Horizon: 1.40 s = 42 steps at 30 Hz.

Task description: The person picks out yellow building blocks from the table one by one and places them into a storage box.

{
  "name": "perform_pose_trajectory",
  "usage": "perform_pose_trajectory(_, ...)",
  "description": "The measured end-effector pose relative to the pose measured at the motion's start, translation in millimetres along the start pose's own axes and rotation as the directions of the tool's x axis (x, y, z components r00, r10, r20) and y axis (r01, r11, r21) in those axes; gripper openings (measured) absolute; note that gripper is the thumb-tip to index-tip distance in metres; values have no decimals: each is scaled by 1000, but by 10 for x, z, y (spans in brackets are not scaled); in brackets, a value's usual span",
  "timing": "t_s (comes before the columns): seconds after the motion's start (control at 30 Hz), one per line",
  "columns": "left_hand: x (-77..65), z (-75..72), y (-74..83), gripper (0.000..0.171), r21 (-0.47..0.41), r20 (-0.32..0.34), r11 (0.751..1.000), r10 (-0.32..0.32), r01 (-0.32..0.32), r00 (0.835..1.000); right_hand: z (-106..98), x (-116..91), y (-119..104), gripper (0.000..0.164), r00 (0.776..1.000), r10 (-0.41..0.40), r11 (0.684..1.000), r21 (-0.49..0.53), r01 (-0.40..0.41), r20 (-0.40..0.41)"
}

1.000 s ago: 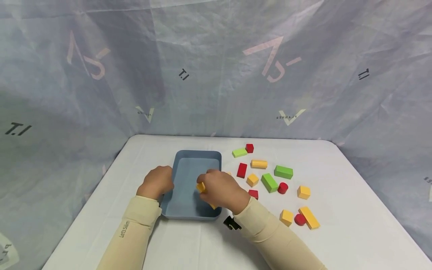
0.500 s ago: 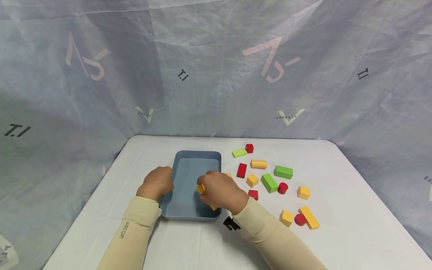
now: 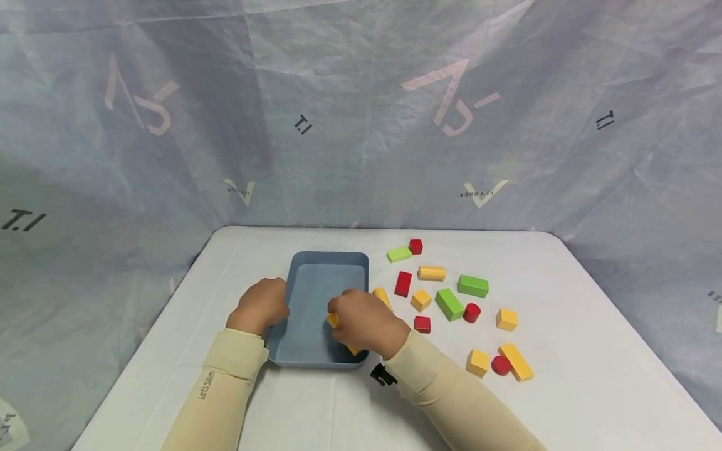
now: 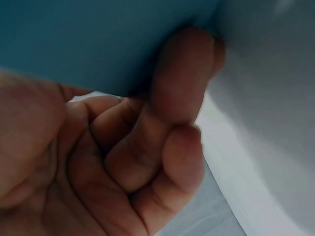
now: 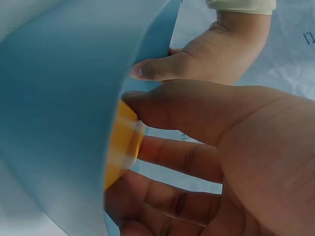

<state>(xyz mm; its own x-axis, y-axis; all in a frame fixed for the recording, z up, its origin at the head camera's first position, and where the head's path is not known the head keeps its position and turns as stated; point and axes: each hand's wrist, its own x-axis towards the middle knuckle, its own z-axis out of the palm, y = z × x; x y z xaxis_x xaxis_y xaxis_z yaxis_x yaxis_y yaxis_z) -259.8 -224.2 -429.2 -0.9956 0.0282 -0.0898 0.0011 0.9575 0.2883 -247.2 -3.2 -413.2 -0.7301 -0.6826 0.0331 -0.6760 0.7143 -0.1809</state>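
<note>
The left wall of a blue-grey tray [image 3: 313,294] is pinched by my left hand [image 3: 259,305]. In the left wrist view, curled fingers [image 4: 179,78] lie against the tray wall [image 4: 93,39]. Over the tray's near right corner, my right hand [image 3: 369,321] holds a yellow block [image 3: 333,321], its ends showing on either side of the fingers. The right wrist view shows the thumb and fingers around this yellow block [image 5: 125,142], partly hidden behind the tray wall [image 5: 64,98]. Whether the block touches the tray floor, I cannot tell.
Right of the tray lie several loose blocks on the white table [image 3: 316,413]: a yellow cylinder [image 3: 382,297] beside its wall, a red block [image 3: 403,284], a green block [image 3: 449,304], a yellow cube [image 3: 506,319] and others. A grey printed cloth [image 3: 338,156] hangs behind.
My right hand has lowered slightly with the yellow block, uncovering more of the yellow cylinder beside the tray. The left hand keeps its place on the wall. The head view has shifted a little.
</note>
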Motion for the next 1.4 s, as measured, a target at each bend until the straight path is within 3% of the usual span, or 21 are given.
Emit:
perform_pose_trajectory(1.03,21,36,-12,14,-8,-7,1000,-1,1,1000,213,53,17,26,999,-34,999,-17,35,38)
perform_pose_trajectory(1.23,5,27,-1,14,-7,-5,1000,8,-8,1000,184,42,14,28,999,-35,999,-23,36,41)
perform_pose_trajectory(1.4,-1,19,-3,16,-8,6,1000,4,-4,1000,46,8,17,31,999,-42,999,-8,42,-17)
